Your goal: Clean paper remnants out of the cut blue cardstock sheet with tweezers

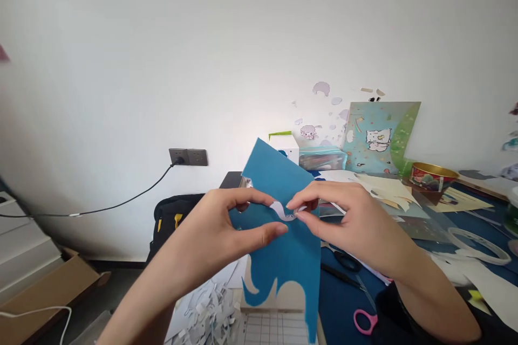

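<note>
A blue sheet of paper or thin card, with curved shapes cut from its lower edge, stands tilted up in front of me. My left hand holds it from the left side, thumb across the front; its other fingers are partly hidden. The left index fingertip touches one end of a small, white, wavy paper strip. Dark marks show on the strip near its right end. My right hand pinches that end between thumb and fingers, close against the blue sheet.
Paper scraps lie below left, beside a gridded surface. Pink-handled scissors, black-handled scissors and a tape ring are on the right. Farther back stand a red tub and an illustrated board.
</note>
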`<act>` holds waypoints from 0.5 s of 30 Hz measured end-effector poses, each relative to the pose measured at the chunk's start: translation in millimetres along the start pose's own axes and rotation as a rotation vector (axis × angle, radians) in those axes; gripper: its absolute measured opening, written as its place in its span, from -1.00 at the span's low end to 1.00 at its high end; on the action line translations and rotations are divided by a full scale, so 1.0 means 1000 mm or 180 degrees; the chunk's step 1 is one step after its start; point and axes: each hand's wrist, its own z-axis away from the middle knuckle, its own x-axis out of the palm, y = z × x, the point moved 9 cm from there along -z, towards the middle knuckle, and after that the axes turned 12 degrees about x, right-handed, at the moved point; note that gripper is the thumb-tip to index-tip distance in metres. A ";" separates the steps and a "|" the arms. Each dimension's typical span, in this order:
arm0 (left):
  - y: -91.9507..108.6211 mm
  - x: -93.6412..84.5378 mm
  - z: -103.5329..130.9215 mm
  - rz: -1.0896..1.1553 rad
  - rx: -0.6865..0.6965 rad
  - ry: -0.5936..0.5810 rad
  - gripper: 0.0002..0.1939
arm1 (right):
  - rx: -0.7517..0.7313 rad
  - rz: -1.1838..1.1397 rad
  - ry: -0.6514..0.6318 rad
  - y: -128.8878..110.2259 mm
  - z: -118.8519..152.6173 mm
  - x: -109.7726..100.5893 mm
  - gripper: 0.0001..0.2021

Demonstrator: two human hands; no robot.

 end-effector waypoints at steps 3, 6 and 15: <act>0.003 0.005 0.000 0.0272 0.0073 0.0042 -0.85 | -0.0018 -0.0018 0.0023 -0.002 0.001 0.001 -0.81; 0.001 0.007 0.000 0.0484 0.0092 0.0123 -0.86 | 0.0156 -0.0211 0.0091 0.002 -0.002 -0.001 -0.86; -0.006 0.004 -0.004 0.0418 -0.0005 0.0358 -0.81 | 0.0605 -0.1107 0.0183 0.025 -0.012 0.013 -0.93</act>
